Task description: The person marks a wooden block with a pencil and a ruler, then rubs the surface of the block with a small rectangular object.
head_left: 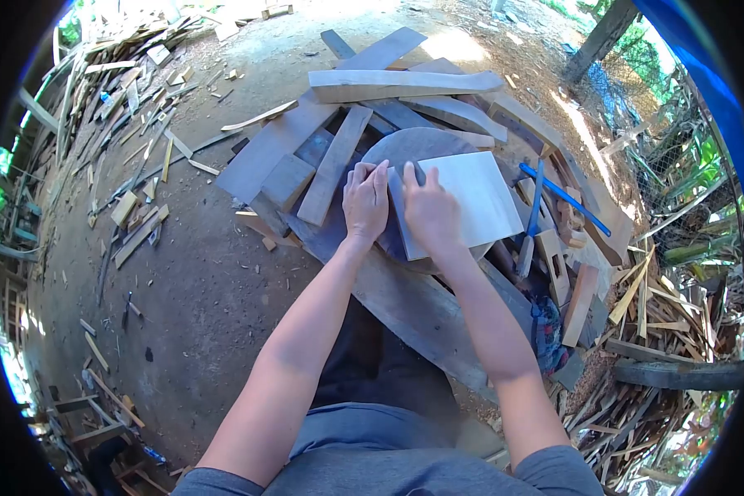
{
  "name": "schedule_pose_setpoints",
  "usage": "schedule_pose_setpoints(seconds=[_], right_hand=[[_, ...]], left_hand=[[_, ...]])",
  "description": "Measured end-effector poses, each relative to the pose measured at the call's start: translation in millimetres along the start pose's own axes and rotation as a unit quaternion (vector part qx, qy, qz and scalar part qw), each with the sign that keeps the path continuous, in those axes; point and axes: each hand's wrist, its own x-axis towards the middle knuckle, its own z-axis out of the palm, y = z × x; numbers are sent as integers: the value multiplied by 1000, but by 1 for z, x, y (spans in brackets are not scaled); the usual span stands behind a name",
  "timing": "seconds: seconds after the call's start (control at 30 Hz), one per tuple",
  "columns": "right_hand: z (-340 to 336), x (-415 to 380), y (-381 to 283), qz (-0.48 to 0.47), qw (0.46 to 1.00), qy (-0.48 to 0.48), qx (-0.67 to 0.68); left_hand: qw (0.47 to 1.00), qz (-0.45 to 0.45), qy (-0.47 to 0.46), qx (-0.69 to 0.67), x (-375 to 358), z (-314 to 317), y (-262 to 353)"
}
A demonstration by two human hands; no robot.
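A pale, flat rectangular board [484, 198] lies on a round dark wooden disc [417, 142] amid stacked lumber. My left hand [366, 201] is at the board's left side, its fingers bent together around something I cannot make out. Over the board's left part, my right hand [430, 207] has its fingers curled, with the index finger pointing forward against a small dark piece [419, 174]. The right hand is slightly blurred. What its palm covers is hidden.
Wood pieces [335, 165] surround the disc. A blue bar [566, 200] and a blue-handled tool [536, 198] lie to the right. Scrap wood [140, 227] litters the ground at left. A post [601, 40] stands at the upper right.
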Motion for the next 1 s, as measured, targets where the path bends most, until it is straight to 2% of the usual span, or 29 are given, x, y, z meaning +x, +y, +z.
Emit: schedule_pose_setpoints(seconds=[0.07, 0.23, 0.33, 0.5, 0.6, 0.77, 0.87, 0.97, 1.0], right_hand=[[5, 10, -4, 9, 1000, 8, -4], [-37, -87, 3, -51, 998, -20, -6], [-46, -91, 2, -51, 998, -46, 0], [-1, 1, -7, -8, 999, 10, 34], [-4, -7, -8, -11, 1000, -15, 5], [-53, -114, 5, -48, 998, -36, 20], [-50, -98, 11, -51, 998, -40, -24], [-8, -23, 22, -2, 1000, -10, -8], [-6, 4, 22, 20, 999, -30, 6]], left_hand=[[1000, 0, -1, 2, -1, -2, 1], [1000, -5, -9, 10, 1, -1, 0], [1000, -16, -4, -9, -1, -2, -1], [1000, -5, -5, -19, 1, -1, -2], [1000, -5, -17, 1, 0, -1, -2], [997, 20, -5, 75, 0, 0, 1], [997, 27, 1, 72, -1, 0, 1], [996, 16, -18, 87, 1, -1, 3], [995, 8, -32, 99, 0, -2, 6]])
